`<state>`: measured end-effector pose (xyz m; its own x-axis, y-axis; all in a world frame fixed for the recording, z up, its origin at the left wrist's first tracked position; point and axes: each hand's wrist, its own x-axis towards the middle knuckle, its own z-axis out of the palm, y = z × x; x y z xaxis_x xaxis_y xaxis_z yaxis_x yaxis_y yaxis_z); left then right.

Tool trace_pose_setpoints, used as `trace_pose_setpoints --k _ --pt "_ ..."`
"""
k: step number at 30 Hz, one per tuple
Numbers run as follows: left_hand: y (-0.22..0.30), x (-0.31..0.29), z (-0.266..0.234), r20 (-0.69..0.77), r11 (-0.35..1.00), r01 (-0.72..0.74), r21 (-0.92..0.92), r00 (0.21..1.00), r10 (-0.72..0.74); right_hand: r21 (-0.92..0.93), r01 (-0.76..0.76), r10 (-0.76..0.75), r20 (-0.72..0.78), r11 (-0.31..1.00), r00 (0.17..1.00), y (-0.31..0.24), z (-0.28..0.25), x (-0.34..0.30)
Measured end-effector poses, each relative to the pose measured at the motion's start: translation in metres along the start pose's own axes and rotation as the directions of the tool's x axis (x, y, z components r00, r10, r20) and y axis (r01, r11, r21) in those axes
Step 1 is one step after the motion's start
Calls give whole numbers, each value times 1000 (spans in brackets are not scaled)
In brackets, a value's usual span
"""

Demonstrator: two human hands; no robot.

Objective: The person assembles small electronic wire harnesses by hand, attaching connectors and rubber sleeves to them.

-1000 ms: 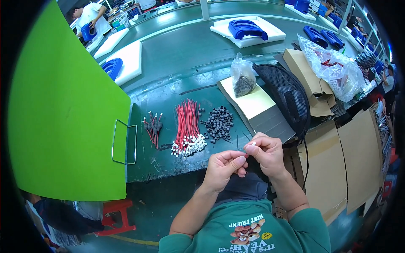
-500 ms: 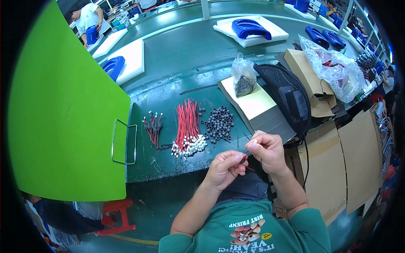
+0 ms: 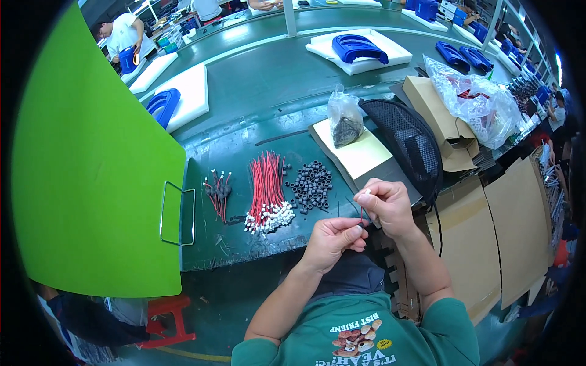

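Just past the near table edge, both my hands are closed on one thin red wire lead. My right hand pinches its upper end, where a bit of white connector shows at the fingertips. Below it, my left hand pinches the lower part; something small and dark shows at those fingertips, mostly hidden. On the table to the left lie a bundle of red wire leads with white connectors, a pile of black ring-shaped sleeves, and a small group of red leads with dark pieces on them.
A green panel with a metal handle stands at left. At right are a plastic bag on a yellow pad, a black mesh cover and a cardboard box. Blue housings on white foam lie beyond; a person works at far left.
My left hand has turned slightly and shifted a little right. The wire now runs nearly upright between my hands, and its red tail below the left fingers is out of sight. The view has shifted slightly.
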<state>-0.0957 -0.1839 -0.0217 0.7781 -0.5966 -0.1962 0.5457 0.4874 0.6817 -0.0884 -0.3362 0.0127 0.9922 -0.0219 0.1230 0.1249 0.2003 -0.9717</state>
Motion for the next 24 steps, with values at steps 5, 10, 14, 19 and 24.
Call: trace_pose_setpoints --k 5,10,14,19,24 --pt "-5 20 -4 28 995 -46 89 999 44 -247 50 -60 -33 968 998 -12 -31 37" --pt "-19 40 13 -94 980 -138 -145 988 125 -754 413 -166 385 511 908 18 -53 64" --pt "-29 43 19 -204 990 -105 -96 975 84 -792 457 -13 494 404 869 17 -53 62" --pt "-27 41 25 -248 998 -58 -16 967 52 -835 409 72 465 369 883 14 -56 63" --pt "-29 40 23 -219 998 -52 17 974 55 -863 426 126 471 271 873 7 -55 62"
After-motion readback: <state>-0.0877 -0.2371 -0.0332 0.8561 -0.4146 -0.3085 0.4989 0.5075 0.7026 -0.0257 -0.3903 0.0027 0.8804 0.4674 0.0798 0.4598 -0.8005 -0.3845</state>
